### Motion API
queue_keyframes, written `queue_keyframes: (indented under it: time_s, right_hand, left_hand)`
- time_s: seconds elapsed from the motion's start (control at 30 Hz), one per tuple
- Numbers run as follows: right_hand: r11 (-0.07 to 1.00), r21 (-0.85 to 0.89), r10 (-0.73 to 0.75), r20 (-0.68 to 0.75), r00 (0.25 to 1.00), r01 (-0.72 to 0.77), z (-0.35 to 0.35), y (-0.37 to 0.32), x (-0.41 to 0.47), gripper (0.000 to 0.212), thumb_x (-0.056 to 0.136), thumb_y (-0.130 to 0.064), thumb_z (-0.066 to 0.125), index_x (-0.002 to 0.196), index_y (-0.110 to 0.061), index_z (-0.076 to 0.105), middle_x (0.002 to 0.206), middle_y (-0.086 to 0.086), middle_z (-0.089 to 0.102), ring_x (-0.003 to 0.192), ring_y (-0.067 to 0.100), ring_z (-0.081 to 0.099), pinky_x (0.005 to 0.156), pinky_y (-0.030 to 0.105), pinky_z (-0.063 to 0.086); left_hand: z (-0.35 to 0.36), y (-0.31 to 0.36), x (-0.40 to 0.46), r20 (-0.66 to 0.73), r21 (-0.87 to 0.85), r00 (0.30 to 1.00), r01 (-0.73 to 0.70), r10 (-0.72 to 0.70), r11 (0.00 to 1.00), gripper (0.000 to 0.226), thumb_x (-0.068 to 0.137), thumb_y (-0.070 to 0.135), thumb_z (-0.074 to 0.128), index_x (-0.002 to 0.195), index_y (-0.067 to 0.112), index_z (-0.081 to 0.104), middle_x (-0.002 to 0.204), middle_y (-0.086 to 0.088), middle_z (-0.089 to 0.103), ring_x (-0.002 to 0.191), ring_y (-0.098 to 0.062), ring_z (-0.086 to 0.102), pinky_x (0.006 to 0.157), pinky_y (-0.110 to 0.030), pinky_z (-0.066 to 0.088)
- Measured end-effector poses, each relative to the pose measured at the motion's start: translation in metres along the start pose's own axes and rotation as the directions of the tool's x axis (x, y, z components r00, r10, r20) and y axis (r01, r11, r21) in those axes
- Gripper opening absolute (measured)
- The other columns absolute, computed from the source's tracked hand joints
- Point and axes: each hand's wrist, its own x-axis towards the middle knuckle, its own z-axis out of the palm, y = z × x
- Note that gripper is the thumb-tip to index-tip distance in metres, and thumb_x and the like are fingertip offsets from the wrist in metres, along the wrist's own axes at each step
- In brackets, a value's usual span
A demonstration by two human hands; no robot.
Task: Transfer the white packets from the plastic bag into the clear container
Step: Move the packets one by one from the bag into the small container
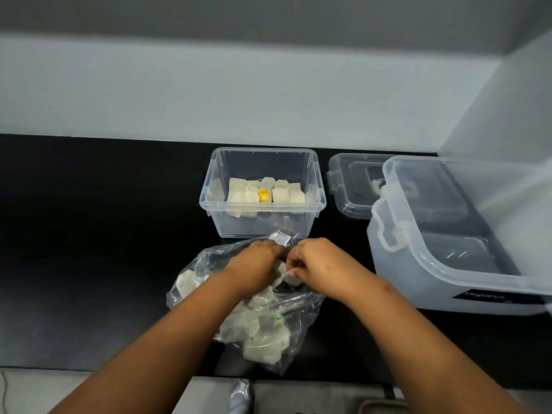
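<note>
A crumpled clear plastic bag (268,330) lies on the black counter near its front edge, with several white packets (263,345) inside. Behind it stands the clear container (316,186), open, holding several white packets (280,194) and one small yellow tag (264,195). My left hand (254,264) is at the bag's mouth, fingers curled on the plastic. My right hand (316,264) is beside it, pinching a white packet (291,277) at the bag's opening. Both hands sit just in front of the container.
A clear lid (352,186) lies flat to the right of the container. A larger translucent bin (448,249) with a latch stands at the right. A grey wall runs behind the counter (104,234). Floor shows below the counter's front edge.
</note>
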Motion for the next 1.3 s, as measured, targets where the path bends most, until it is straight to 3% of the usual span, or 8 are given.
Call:
queue_keyframes:
  time_s: [0.13, 0.47, 0.6, 0.7, 0.83, 1.0, 1.17, 1.3]
  right_hand:
    - [0.999, 0.052, 0.003, -0.014, 1.000, -0.002, -0.004, 0.000, 0.001, 0.006, 0.086, -0.020, 0.066, 0.083, -0.023, 0.070, 0.091, -0.004, 0.066, 0.080, 0.012, 0.063, 0.078, 0.037, 0.056]
    - [0.989, 0.112, -0.082, -0.171, 0.982, 0.102, -0.055, -0.023, 0.000, 0.009, 0.088, -0.026, 0.066, 0.092, -0.020, 0.072, 0.088, -0.008, 0.062, 0.080, 0.009, 0.060, 0.077, 0.028, 0.052]
    - [0.966, 0.199, -0.097, -0.300, 0.949, 0.162, -0.082, -0.037, 0.011, 0.007, 0.087, -0.022, 0.066, 0.088, -0.020, 0.072, 0.081, -0.007, 0.065, 0.071, 0.006, 0.060, 0.066, 0.022, 0.049]
    - [0.952, 0.257, -0.066, -0.367, 0.928, 0.169, -0.098, -0.042, 0.029, 0.005, 0.088, -0.024, 0.067, 0.086, -0.022, 0.072, 0.066, -0.011, 0.061, 0.057, 0.000, 0.054, 0.056, 0.012, 0.039]
    - [0.961, 0.250, -0.010, -0.405, 0.914, 0.121, -0.106, -0.040, 0.068, 0.006, 0.088, -0.024, 0.068, 0.085, -0.019, 0.070, 0.067, -0.009, 0.063, 0.066, 0.009, 0.064, 0.063, 0.022, 0.048]
    - [0.994, 0.104, 0.066, -0.233, 0.970, -0.043, -0.097, -0.028, 0.123, 0.005, 0.089, -0.017, 0.066, 0.090, -0.015, 0.070, 0.083, -0.002, 0.068, 0.077, 0.016, 0.066, 0.075, 0.030, 0.053]
    - [0.986, 0.042, 0.162, 0.027, 0.986, -0.163, -0.079, -0.014, 0.165, 0.010, 0.087, -0.007, 0.066, 0.082, -0.016, 0.068, 0.083, 0.000, 0.070, 0.072, 0.020, 0.069, 0.072, 0.030, 0.053]
    - [0.956, 0.119, 0.238, 0.226, 0.945, -0.269, -0.067, -0.007, 0.183, 0.014, 0.088, 0.000, 0.061, 0.088, -0.010, 0.070, 0.080, -0.002, 0.072, 0.066, 0.014, 0.071, 0.074, 0.030, 0.057]
  left_hand:
    - [-0.004, 0.004, 0.000, 0.009, -0.045, 1.000, 0.011, -0.011, 0.999, 0.017, 0.083, 0.016, 0.058, 0.097, 0.023, 0.064, 0.105, -0.003, 0.064, 0.094, -0.023, 0.062, 0.076, -0.034, 0.051]
    - [-0.058, -0.005, -0.018, 0.018, -0.074, 1.000, 0.015, -0.014, 0.997, 0.016, 0.087, 0.028, 0.063, 0.101, 0.021, 0.063, 0.090, 0.004, 0.066, 0.078, -0.012, 0.060, 0.072, -0.030, 0.051]
    - [-0.114, -0.009, -0.026, -0.066, -0.068, 0.998, -0.020, 0.015, 0.997, 0.007, 0.085, 0.030, 0.068, 0.085, 0.030, 0.061, 0.086, 0.011, 0.062, 0.075, -0.004, 0.059, 0.066, -0.019, 0.044]
    - [-0.153, -0.016, -0.026, -0.150, -0.052, 0.989, -0.021, 0.013, 0.998, 0.009, 0.081, 0.028, 0.073, 0.089, 0.026, 0.070, 0.085, 0.009, 0.065, 0.072, 0.000, 0.058, 0.064, -0.013, 0.043]
    - [-0.183, -0.031, -0.011, -0.265, -0.020, 0.964, 0.018, -0.023, 1.000, 0.015, 0.077, 0.025, 0.077, 0.091, 0.023, 0.071, 0.075, 0.012, 0.064, 0.068, -0.001, 0.058, 0.060, -0.010, 0.039]
    - [-0.190, -0.049, 0.013, -0.315, -0.100, 0.949, -0.005, -0.027, 0.995, 0.018, 0.072, 0.022, 0.082, 0.083, 0.019, 0.067, 0.075, 0.009, 0.066, 0.072, -0.008, 0.063, 0.069, -0.030, 0.054]
    - [-0.183, -0.067, 0.030, -0.294, -0.112, 0.956, -0.021, -0.013, 0.994, 0.013, 0.076, 0.021, 0.079, 0.083, 0.023, 0.069, 0.079, 0.008, 0.069, 0.076, -0.006, 0.064, 0.071, -0.024, 0.052]
    - [-0.177, -0.077, 0.038, -0.247, -0.150, 0.969, -0.013, -0.025, 0.989, 0.013, 0.076, 0.019, 0.079, 0.087, 0.021, 0.072, 0.081, 0.009, 0.070, 0.075, -0.003, 0.064, 0.072, -0.023, 0.054]
